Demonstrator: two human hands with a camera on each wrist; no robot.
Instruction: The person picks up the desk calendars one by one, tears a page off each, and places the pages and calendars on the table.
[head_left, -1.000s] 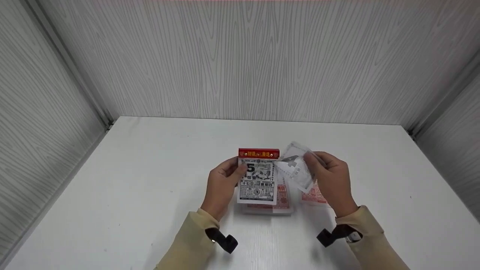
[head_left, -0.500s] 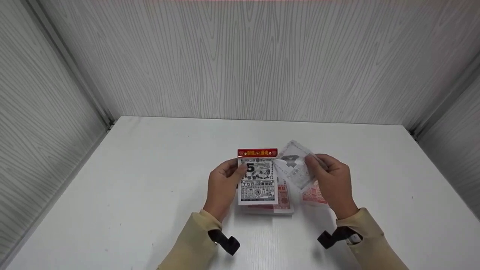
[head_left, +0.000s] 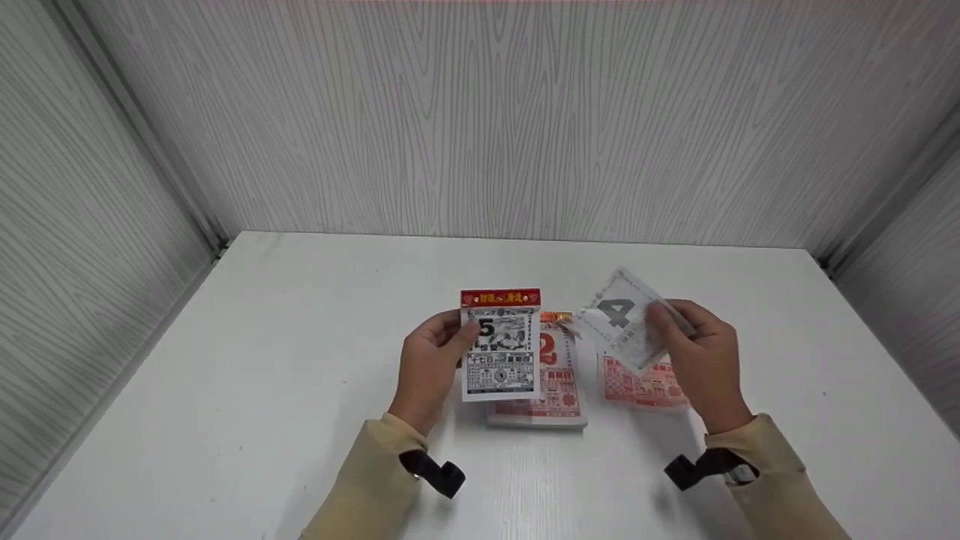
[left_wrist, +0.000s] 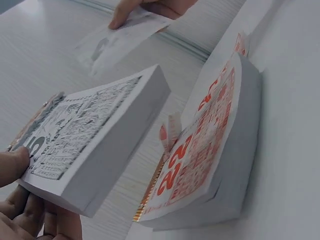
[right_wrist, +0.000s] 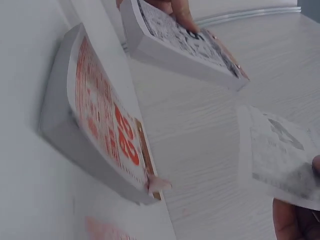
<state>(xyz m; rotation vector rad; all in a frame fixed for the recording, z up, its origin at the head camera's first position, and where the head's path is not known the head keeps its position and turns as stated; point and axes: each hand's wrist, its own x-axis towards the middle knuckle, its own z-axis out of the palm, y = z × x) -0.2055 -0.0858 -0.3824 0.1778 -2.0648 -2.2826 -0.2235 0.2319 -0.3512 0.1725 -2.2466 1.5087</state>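
Observation:
My left hand (head_left: pixel 426 369) grips a small tear-off calendar (head_left: pixel 501 364) by its left edge, thumb over the front. It has a red header with gold characters and a black 5 on its top page. My right hand (head_left: pixel 706 364) pinches a thin torn calendar page (head_left: pixel 616 321), its grey 4 facing up, apart from the block. Below lies a thicker tear-off calendar (head_left: pixel 559 386) with red print, partly hidden by the held one; its 22 shows in the left wrist view (left_wrist: pixel 175 167). A scrap of torn paper (right_wrist: pixel 157 184) sticks up at its top edge.
A loose red-printed page (head_left: pixel 637 388) lies on the white table (head_left: pixel 300 360), right of the thick calendar and partly under my right hand. Wood-grain panels (head_left: pixel 480 120) stand at the back and on both sides.
The page in my right hand has come away from the small calendar and moved right and slightly up. My left hand has shifted a little left with the calendar, uncovering more of the red-printed one.

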